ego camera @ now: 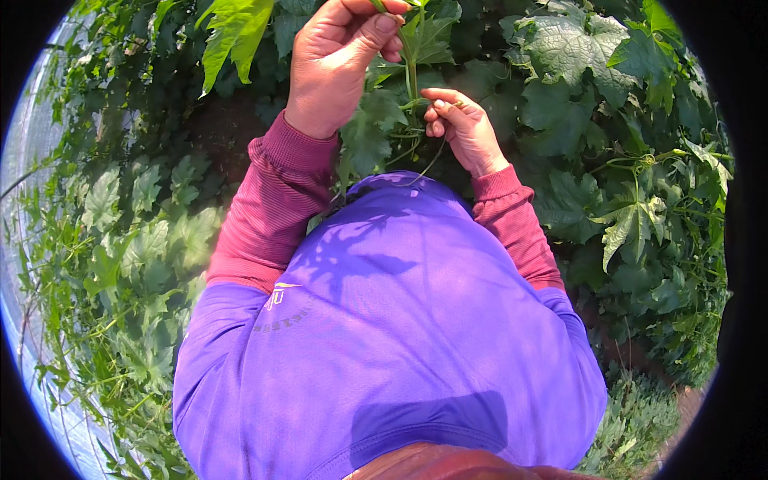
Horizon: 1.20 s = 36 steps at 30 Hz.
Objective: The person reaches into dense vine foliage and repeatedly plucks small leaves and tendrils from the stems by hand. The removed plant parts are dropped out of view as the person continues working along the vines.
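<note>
At the top of the head view, my left hand (348, 57) pinches a green plant stem or leaf stalk between thumb and fingertips; its upper part is cut off by the picture's edge. Lower and to the right, my right hand (459, 123) holds a thin green tendril between thumb and forefinger, beside the upright vine stem (411, 75). A thin strand hangs from under the right hand towards my purple shirt. A large bright green leaf (237, 39) is left of my left hand, and darker lobed leaves (369, 129) lie below it.
Dense vine foliage (558, 114) surrounds both arms. A curling tendril (648, 161) and a pale drooping leaf (635, 222) are on the right. Translucent sheeting (30, 138) runs along the far left behind leaves. Bare soil (690, 408) shows at the lower right.
</note>
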Tool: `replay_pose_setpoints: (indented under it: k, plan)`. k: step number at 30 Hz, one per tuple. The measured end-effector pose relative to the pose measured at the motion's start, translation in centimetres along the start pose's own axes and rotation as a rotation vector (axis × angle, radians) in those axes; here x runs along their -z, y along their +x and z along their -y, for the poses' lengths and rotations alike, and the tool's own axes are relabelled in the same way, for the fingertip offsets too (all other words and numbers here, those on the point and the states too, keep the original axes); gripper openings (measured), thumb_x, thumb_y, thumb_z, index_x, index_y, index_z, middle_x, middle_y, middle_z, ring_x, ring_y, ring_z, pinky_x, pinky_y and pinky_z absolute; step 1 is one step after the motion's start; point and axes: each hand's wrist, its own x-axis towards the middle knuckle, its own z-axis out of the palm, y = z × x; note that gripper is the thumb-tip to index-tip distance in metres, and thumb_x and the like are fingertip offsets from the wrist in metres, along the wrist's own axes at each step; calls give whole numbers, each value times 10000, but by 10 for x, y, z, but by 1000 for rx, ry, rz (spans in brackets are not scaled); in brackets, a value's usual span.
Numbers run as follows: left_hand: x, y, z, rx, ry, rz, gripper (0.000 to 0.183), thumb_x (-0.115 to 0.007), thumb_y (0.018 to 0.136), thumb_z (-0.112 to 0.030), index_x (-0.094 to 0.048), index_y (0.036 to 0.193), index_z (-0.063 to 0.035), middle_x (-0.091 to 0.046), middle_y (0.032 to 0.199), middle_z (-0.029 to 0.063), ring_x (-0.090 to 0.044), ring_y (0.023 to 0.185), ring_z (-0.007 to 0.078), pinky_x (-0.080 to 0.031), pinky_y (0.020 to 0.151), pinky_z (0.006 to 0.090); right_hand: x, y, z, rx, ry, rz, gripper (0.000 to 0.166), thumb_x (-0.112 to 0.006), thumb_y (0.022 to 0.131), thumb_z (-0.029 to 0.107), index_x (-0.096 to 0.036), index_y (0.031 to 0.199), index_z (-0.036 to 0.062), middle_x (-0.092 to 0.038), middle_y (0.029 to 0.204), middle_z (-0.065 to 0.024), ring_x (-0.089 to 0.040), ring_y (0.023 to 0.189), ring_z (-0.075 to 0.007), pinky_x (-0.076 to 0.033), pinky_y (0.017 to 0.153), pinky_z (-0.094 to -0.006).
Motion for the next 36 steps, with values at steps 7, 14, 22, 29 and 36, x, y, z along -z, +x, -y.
replay_pose_setpoints:
  k: [7,14,22,29,36]
  plan:
    - [9,9,-18,-30,43,-19,116,-582,922,-39,-592,1026,13,-648,965,56,-576,737,91,-495,681,239,80,-23,-48,70,-1770,44,258,-582,888,33,-610,1145,16,-643,897,-31,-615,751,-103,-518,678,-251]
    - [3,-7,18,201,193,29,77,-580,917,-26,-607,983,4,-550,897,5,-556,739,73,-485,671,227,-93,-13,97,714,-821,39,248,-645,890,91,-629,1124,9,-506,835,18,-452,629,-36,-401,552,-183]
    - [-4,-8,-16,306,692,214,173,-643,880,-110,-667,1009,4,-632,843,83,-620,667,108,-475,570,235,-85,23,107,816,-988,-71,101,-702,801,69,-654,861,3,-590,795,-71,-623,706,-165,-489,605,-280]
    - [2,20,-27,-623,990,97,59,-637,839,-30,-627,891,-3,-627,819,99,-596,667,172,-457,601,271,-103,29,103,1024,-1216,-93,173,-701,754,139,-574,724,25,-521,720,-108,-534,620,-294,-444,551,-366]
    - [28,10,-20,244,495,-34,251,-487,963,-128,-595,1163,-20,-669,1004,89,-641,802,150,-455,601,222,-63,95,216,1448,-761,-521,405,-663,827,96,-503,1188,3,-577,1043,-79,-567,763,-117,-492,689,-249]
